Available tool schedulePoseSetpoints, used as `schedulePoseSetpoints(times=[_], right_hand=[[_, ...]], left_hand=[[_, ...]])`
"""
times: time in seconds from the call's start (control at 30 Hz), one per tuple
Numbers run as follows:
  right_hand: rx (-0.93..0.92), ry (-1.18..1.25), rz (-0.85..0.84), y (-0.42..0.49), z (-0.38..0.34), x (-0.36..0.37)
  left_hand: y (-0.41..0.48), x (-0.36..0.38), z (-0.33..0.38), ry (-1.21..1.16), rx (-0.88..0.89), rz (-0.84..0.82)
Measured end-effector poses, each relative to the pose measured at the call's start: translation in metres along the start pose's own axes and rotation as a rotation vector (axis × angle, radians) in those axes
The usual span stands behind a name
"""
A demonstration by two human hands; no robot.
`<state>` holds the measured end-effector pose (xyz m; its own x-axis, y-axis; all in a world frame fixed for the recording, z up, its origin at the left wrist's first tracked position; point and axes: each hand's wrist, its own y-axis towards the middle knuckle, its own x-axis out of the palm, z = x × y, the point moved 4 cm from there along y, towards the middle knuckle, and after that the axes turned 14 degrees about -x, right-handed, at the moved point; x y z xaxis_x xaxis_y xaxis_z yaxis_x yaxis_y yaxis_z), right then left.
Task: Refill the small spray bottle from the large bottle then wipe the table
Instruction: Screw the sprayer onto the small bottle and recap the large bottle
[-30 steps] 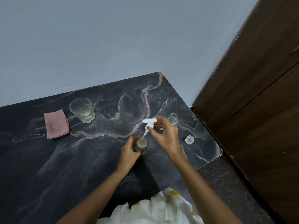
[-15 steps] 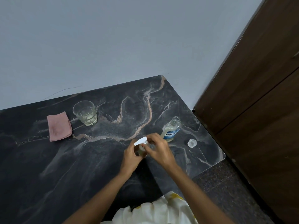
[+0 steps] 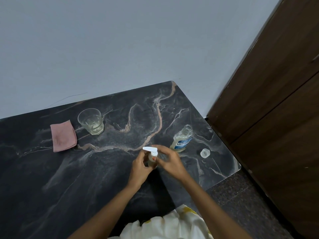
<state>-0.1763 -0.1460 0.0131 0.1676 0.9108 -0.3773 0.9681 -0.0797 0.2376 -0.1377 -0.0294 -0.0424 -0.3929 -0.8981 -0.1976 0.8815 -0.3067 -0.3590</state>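
The small clear spray bottle (image 3: 152,161) stands on the dark marble table (image 3: 86,178), its white spray head (image 3: 150,149) seated on its neck and pointing left. My left hand (image 3: 140,167) wraps the bottle's body. My right hand (image 3: 170,161) pinches the collar under the spray head. The large bottle (image 3: 182,139), clear with a blue label and pale liquid low inside, stands uncapped just behind and right of my hands. Its clear cap (image 3: 205,153) lies on the table further right. A folded pink cloth (image 3: 63,136) lies at the left.
A glass tumbler (image 3: 91,121) with a little pale liquid stands beside the cloth. The table's right edge and rounded corner (image 3: 239,167) are close to the cap. A brown wooden door (image 3: 276,100) stands to the right, a grey wall behind.
The spray head, held above the bottle with its tube in the neck a second ago, is now pushed down onto the bottle. The view shifted, so the large bottle shows fully.
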Motion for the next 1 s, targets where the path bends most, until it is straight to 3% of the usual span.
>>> schedulePoseSetpoints(times=[0.47,0.6,0.8,1.0], right_hand=[[0.037,-0.038,0.276,0.002,0.005,0.009],[0.064,0.005,0.202,0.003,0.007,0.012],[0.068,0.124,-0.046,-0.002,0.011,0.003],[0.109,0.099,0.138,0.000,0.012,0.003]], left_hand=[[-0.004,-0.001,0.005,0.002,0.011,0.000],[-0.005,-0.002,0.007,0.019,0.015,0.005],[-0.004,0.000,0.007,-0.023,0.001,-0.027],[-0.003,0.000,0.004,-0.039,0.002,-0.037]])
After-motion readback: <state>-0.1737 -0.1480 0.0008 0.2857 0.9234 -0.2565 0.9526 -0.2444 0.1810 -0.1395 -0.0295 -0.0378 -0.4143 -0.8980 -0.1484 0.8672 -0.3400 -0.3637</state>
